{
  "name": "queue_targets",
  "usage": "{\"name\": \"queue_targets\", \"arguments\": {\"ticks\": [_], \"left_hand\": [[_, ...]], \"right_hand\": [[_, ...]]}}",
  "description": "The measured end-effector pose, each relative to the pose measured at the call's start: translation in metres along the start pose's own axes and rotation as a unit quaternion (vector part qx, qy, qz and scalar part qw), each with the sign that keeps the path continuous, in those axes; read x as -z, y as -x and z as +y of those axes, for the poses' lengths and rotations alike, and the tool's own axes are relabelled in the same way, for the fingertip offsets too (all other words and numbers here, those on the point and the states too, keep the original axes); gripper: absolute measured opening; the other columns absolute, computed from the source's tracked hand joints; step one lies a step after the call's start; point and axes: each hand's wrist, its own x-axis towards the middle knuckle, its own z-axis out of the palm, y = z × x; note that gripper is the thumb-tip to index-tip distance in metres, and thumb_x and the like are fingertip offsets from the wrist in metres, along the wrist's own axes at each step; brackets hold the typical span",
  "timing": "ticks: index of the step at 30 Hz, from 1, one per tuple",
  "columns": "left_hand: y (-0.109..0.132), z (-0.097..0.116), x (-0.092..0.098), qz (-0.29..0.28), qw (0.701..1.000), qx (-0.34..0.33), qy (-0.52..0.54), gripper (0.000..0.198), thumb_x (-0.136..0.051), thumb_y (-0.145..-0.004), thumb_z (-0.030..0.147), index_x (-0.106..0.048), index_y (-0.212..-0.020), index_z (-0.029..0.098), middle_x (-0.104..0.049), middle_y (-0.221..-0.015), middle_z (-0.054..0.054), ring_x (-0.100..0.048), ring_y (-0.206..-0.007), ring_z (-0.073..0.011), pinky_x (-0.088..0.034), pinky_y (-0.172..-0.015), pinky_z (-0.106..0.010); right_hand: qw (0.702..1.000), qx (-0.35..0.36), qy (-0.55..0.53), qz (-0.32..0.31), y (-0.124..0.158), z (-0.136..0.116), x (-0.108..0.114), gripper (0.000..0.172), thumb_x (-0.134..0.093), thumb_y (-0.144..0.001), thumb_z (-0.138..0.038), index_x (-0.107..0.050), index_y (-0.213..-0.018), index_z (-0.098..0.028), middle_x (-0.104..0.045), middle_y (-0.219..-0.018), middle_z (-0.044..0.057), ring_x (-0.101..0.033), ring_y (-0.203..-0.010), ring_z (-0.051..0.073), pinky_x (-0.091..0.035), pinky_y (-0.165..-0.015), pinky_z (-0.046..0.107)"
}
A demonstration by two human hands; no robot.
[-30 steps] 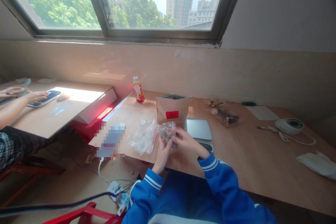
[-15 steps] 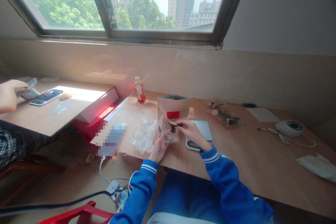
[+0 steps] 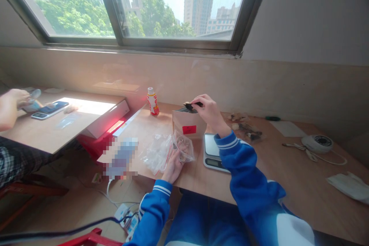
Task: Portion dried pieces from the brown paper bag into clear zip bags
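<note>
My left hand (image 3: pixel 173 164) grips a small clear zip bag (image 3: pixel 183 148) with dark bits inside, just above the wooden table (image 3: pixel 273 173). My right hand (image 3: pixel 208 112) is raised over the open top of a brown paper pouch (image 3: pixel 188 125) with a red label, pinching a small dark piece (image 3: pixel 190 105) between its fingertips. A pile of empty clear zip bags (image 3: pixel 156 152) lies left of my left hand. A silver digital scale (image 3: pixel 212 152) sits just right of the pouch, partly under my right sleeve.
A small red-and-white bottle (image 3: pixel 152 101) stands behind the pouch. Filled clear bags (image 3: pixel 247 130) lie further right, then a white round device (image 3: pixel 318 143) with a cable and a white cloth (image 3: pixel 350 186). Another person's hand (image 3: pixel 13 103) is at a left table beside a phone (image 3: pixel 50 109).
My right hand drew a dark piece out of the small bag and lifted it up and back over the paper pouch. My left hand kept holding the small bag.
</note>
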Motion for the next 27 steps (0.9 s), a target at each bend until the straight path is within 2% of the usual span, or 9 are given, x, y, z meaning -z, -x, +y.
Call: {"name": "queue_targets", "arguments": {"ticks": [4, 10, 15, 19, 27], "left_hand": [[0.000, 0.001, -0.002, 0.002, 1.000, 0.000, 0.001, 0.040, -0.065, -0.083, 0.027, -0.060, -0.123, 0.022, -0.063, -0.126, -0.007, -0.055, -0.121, -0.0203, -0.042, -0.103, -0.035], [-0.002, 0.000, 0.000, 0.002, 1.000, 0.004, -0.010, 0.039, -0.064, -0.083, 0.026, -0.060, -0.122, 0.023, -0.063, -0.127, -0.007, -0.057, -0.117, -0.0200, -0.043, -0.102, -0.035], [-0.002, 0.000, 0.000, -0.015, 0.999, -0.006, -0.039, 0.038, -0.062, -0.084, 0.029, -0.060, -0.121, 0.024, -0.059, -0.132, -0.007, -0.054, -0.121, -0.0227, -0.045, -0.101, -0.037], [-0.001, 0.000, -0.002, -0.021, 0.999, -0.014, -0.045, 0.029, -0.060, -0.085, 0.029, -0.065, -0.114, 0.026, -0.051, -0.140, -0.004, -0.047, -0.129, -0.0237, -0.043, -0.103, -0.038], [0.000, 0.001, -0.004, -0.016, 0.998, -0.011, -0.057, 0.031, -0.062, -0.083, 0.031, -0.065, -0.114, 0.025, -0.059, -0.132, -0.006, -0.051, -0.125, -0.0252, -0.044, -0.102, -0.039]], "right_hand": [[0.994, 0.063, 0.077, -0.039, -0.007, 0.009, -0.011, 0.020, -0.048, -0.091, -0.016, -0.065, -0.080, -0.019, -0.055, -0.092, 0.006, -0.055, -0.090, 0.018, -0.046, -0.088, 0.034], [0.989, 0.107, 0.065, -0.084, 0.002, 0.012, -0.007, 0.022, -0.043, -0.092, -0.011, -0.062, -0.085, -0.018, -0.055, -0.098, 0.006, -0.055, -0.094, 0.018, -0.045, -0.088, 0.032], [0.988, 0.087, 0.046, -0.119, 0.005, 0.012, -0.005, 0.017, -0.047, -0.091, -0.014, -0.063, -0.090, -0.018, -0.059, -0.096, 0.006, -0.058, -0.091, 0.017, -0.046, -0.087, 0.031], [0.985, 0.072, 0.071, -0.138, 0.007, 0.017, -0.010, 0.020, -0.045, -0.093, -0.019, -0.066, -0.095, -0.018, -0.065, -0.103, 0.008, -0.059, -0.099, 0.021, -0.045, -0.092, 0.037], [0.984, 0.058, 0.107, -0.130, 0.023, 0.024, -0.011, 0.031, -0.041, -0.096, -0.028, -0.064, -0.117, -0.021, -0.062, -0.126, 0.009, -0.048, -0.120, 0.025, -0.037, -0.105, 0.045]]}}
